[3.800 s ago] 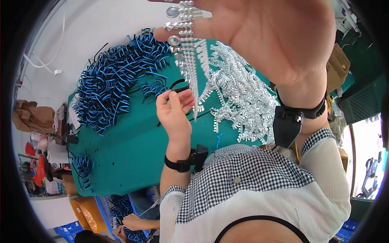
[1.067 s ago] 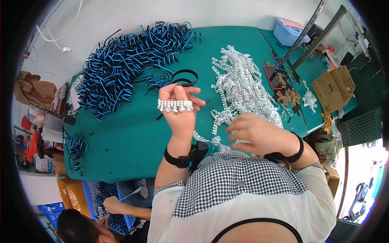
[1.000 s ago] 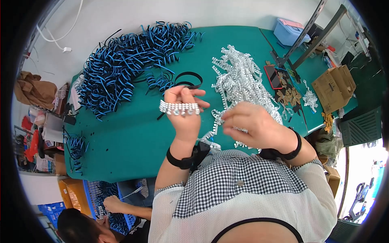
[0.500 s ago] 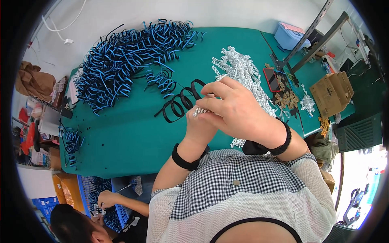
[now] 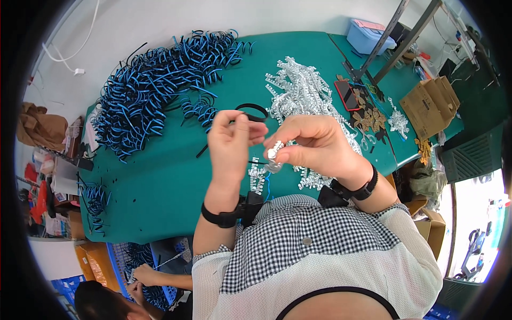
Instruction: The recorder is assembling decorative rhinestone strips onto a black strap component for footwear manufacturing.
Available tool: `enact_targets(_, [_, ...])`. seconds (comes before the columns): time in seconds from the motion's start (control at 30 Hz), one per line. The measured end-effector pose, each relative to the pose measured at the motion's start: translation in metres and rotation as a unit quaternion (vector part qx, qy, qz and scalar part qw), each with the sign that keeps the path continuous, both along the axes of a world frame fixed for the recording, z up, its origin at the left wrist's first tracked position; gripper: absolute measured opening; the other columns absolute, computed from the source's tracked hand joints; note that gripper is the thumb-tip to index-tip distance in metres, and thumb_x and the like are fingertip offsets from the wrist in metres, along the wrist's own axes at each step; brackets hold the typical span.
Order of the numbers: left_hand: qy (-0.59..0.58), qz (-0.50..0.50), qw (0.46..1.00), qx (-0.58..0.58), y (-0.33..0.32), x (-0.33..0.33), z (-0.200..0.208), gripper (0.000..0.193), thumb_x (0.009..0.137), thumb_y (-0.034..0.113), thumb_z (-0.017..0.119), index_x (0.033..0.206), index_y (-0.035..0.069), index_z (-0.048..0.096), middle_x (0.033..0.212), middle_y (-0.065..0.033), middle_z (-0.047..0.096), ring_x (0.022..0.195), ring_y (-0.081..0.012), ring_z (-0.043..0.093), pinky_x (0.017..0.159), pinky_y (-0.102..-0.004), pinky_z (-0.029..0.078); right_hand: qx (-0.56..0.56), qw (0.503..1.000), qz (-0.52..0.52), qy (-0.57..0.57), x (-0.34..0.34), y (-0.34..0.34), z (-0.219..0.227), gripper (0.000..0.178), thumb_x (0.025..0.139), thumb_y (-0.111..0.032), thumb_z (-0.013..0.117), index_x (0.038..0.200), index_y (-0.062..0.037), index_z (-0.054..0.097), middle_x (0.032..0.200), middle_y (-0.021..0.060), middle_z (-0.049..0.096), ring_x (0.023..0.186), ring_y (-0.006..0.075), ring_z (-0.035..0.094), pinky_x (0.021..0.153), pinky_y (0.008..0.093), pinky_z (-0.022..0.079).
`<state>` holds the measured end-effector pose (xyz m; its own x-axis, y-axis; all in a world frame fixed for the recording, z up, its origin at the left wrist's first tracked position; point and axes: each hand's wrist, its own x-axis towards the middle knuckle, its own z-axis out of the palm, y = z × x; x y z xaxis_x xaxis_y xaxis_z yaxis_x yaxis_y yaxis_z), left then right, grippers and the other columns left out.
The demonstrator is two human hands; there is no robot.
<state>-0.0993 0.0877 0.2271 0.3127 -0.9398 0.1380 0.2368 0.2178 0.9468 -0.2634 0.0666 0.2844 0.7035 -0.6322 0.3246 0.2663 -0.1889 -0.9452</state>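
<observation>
Big green-topped table (image 5: 170, 197), pretty loaded. Back left there's a huge heap of black-and-blue coiled strips (image 5: 154, 85), with a smaller coil clump (image 5: 94, 200) at the left edge. Nearer the middle right sits a pile of silver trim (image 5: 306, 93). Further right: a red-edged smartphone (image 5: 346, 96), brownish-gold appliqués (image 5: 374, 118), scissors (image 5: 368, 141), a cardboard box (image 5: 430, 106) and a light-blue bin (image 5: 368, 38) at the back.

Left hand (image 5: 228, 141) half-curled, right hand (image 5: 320, 144) pinching
</observation>
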Motion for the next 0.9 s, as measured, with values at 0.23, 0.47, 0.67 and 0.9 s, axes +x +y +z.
enact_targets(0.23, [0.041,0.017,0.999,0.026,0.014,0.028,0.019,0.009,0.088,0.008,0.053,0.094,0.001,0.056,0.078,-0.0118,0.064,0.06,-0.0175,0.064,0.043,-0.0204,0.047,0.082,0.995,-0.008,0.059,-0.014,0.0,0.012,0.014,0.08,-0.007,0.066,0.092,-0.0002,0.066,0.082,0.0019,0.056,0.073,0.008,0.054,0.063,0.0206,0.044])
enact_targets(0.47, [0.028,0.022,0.999,-0.01,0.023,0.004,0.033,0.01,0.089,0.003,0.051,0.094,-0.004,0.055,0.084,-0.0135,0.063,0.074,-0.0229,0.066,0.059,-0.026,0.055,-0.067,0.993,-0.041,0.092,-0.01,0.005,0.013,0.014,0.079,-0.006,0.067,0.093,-0.003,0.067,0.078,0.0003,0.055,0.068,0.0068,0.05,0.058,0.0207,0.041])
enact_targets(0.67, [0.098,-0.034,0.989,-0.109,0.024,-0.007,0.036,0.009,0.089,0.0,0.048,0.094,-0.005,0.055,0.088,-0.0151,0.063,0.079,-0.0253,0.066,0.068,-0.0305,0.057,-0.011,0.994,-0.085,0.072,0.0,0.01,0.026,0.011,0.076,-0.004,0.067,0.086,-0.001,0.065,0.078,0.0025,0.061,0.067,0.0061,0.053,0.058,0.0202,0.042])
enact_targets(0.9, [-0.001,0.001,0.994,-0.106,0.026,-0.012,0.039,0.013,0.086,-0.002,0.054,0.097,-0.004,0.058,0.087,-0.0106,0.064,0.075,-0.0143,0.063,0.067,-0.0247,0.053,-0.047,0.99,-0.108,0.082,0.004,0.004,0.023,0.011,0.075,-0.004,0.068,0.085,-0.0002,0.064,0.077,0.0035,0.061,0.064,0.0063,0.053,0.055,0.0196,0.041])
